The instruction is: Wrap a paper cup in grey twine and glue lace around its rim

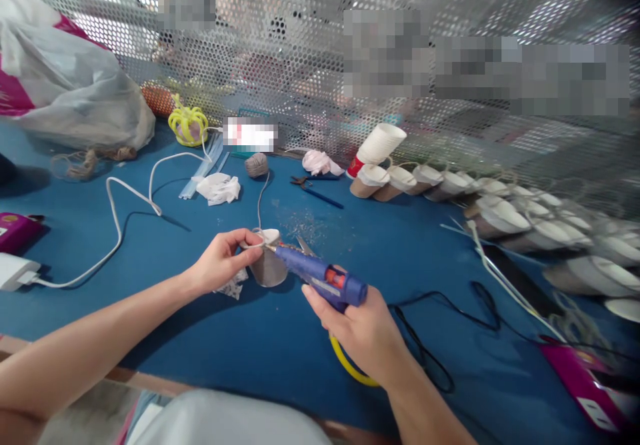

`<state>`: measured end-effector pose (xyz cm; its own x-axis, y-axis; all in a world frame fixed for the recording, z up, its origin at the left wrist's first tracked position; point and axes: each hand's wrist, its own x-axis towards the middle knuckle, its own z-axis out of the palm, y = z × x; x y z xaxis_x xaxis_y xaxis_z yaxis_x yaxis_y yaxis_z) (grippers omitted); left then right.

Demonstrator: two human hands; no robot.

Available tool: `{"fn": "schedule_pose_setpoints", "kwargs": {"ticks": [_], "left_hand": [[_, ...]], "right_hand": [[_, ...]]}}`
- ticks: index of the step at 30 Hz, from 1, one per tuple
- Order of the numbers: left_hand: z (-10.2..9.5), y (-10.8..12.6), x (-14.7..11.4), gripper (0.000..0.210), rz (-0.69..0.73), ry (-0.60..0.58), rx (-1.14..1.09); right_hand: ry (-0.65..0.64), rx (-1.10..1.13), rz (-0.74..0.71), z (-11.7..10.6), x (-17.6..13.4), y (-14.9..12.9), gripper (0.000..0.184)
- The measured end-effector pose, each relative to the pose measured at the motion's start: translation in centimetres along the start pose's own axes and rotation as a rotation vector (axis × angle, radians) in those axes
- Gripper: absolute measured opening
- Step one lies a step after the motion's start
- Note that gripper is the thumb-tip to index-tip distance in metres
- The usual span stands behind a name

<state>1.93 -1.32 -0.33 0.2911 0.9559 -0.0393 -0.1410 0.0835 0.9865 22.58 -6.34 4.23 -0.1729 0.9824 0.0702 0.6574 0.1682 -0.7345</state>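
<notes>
Grey-brown paper cup with a white inside stands upright near the middle of the blue tabletop, between the person's two hands. The left hand comes in from the near left, its thumb and forefinger pinched together on a thin grey twine at the cup's rim. This twine runs away to a small wound grey ball on the far side. The right hand, at the near right, is wrapped around a blue hot-glue gun with an orange-red part showing in its body. The gun's nozzle points left at the rim, close by the left fingertips; whether it touches the twine or the cup cannot be told.

Just left of the cup, a patterned white scrap lies partly under the left hand. A yellow curved loop shows below the right hand. Farther off lie a crumpled white tissue, translucent sticks and blue-handled pliers. Rows of brown cups with white rims extend toward the right, beside a tilted stack of white paper cups. A perforated metal screen closes the far side.
</notes>
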Motion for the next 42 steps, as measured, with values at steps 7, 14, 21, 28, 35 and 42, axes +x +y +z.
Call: {"fn": "schedule_pose_setpoints", "kwargs": {"ticks": [7, 14, 21, 28, 35, 42], "left_hand": [[-0.6, 0.2, 0.3, 0.025, 0.025, -0.001, 0.077], [-1.1, 0.1, 0.4, 0.026, 0.028, -0.028, 0.100], [-1.4, 0.3, 0.5, 0.024, 0.045, -0.103, 0.082], [-1.5, 0.3, 0.5, 0.022, 0.040, -0.133, 0.050], [-1.5, 0.4, 0.5, 0.020, 0.048, -0.162, 0.052], [-1.5, 0.6, 0.5, 0.022, 0.037, -0.150, 0.028]], "right_hand": [[0.033, -0.035, -0.037, -0.6, 0.4, 0.3, 0.015], [-0.013, -0.024, 0.021, -0.4, 0.3, 0.1, 0.017], [-0.039, 0.065, 0.114, -0.6, 0.8, 0.6, 0.036], [-0.031, 0.087, 0.200, -0.6, 0.7, 0.6, 0.037], [-0.064, 0.107, 0.184, -0.6, 0.7, 0.6, 0.037], [-0.036, 0.074, 0.213, -0.9, 0.9, 0.6, 0.037]]}}
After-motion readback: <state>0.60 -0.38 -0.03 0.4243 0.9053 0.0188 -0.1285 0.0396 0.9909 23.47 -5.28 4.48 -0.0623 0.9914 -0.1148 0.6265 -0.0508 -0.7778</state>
